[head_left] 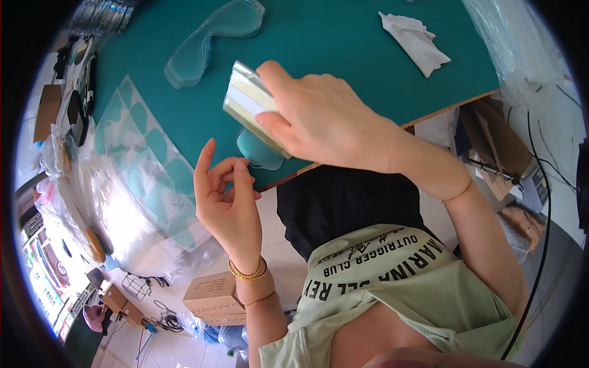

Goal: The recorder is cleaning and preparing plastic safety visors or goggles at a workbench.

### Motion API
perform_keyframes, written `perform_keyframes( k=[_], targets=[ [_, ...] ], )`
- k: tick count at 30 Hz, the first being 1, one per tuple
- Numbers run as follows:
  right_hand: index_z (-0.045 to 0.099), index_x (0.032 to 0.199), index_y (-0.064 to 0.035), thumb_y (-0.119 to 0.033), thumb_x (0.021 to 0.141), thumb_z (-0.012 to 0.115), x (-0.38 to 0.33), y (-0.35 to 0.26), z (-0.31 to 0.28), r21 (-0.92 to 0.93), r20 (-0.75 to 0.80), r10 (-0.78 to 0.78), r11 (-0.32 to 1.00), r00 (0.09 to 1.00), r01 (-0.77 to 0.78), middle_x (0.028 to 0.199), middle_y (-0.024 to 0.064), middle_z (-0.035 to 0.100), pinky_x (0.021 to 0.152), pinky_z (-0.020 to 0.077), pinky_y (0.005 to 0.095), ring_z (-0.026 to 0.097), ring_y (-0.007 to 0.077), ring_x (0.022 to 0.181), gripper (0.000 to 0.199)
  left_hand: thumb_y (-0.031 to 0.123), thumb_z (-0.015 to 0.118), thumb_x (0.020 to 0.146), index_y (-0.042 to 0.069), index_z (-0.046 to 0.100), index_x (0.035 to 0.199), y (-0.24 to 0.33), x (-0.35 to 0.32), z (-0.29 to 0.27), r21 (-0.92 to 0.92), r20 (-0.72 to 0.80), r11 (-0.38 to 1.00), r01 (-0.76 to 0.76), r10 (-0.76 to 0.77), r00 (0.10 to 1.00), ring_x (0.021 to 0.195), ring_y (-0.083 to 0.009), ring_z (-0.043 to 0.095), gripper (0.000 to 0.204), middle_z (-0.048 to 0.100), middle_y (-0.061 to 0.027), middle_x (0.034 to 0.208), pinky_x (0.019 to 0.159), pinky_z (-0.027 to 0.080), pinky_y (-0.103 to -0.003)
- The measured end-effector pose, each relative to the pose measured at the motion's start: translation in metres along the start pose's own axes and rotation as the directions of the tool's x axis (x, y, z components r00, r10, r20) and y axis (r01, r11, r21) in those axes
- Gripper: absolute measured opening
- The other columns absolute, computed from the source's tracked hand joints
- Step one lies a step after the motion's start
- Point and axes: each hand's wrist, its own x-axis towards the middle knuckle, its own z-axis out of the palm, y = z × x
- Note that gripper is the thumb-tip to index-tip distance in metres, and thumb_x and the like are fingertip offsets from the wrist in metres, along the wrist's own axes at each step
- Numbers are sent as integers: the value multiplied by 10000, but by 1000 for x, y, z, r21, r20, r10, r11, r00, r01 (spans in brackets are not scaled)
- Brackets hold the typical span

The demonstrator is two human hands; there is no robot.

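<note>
Peeling seems underway: our right hand (319,116) grips a film stack (248,98) above the green surface (343,55). Beside the stack, our left hand (227,196) pinches, apparently empty; next needs a fingertip catching one edge.

My arms are bare to above the elbow, no sleeves showing. On my left wrist (248,270) I wear a thin gold bead bracelet (246,272) and, just below it, a wide smooth band (254,288). My right wrist (457,184) carries only a thin pale band. I have on a pale green top (405,294) with dark printed lettering and a small drawn emblem, over dark black trousers (343,202).
</note>
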Motion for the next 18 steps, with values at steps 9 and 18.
perform_keyframes(
  k=[9,18],
  targets=[
    [442,984,35,-177,913,643,9,6,-9,-3,-6,79,997,997,-79,629,214,613,508,470,457,621,406,578,302,-2,641,925,-25,537,1331,-7,0,1,-34,-2,999,-40,40,999,717,-59,601,420,694,-66,942,581,521,-194],
    [424,981,22,-190,918,640,-4,-8,8,94,44,-105,990,993,101,616,193,612,515,470,488,616,405,567,309,-25,653,906,-13,573,1305,-16,-3,-5,5,-76,996,-86,86,993,721,-52,604,408,706,-66,938,613,515,-191]
  ],
)
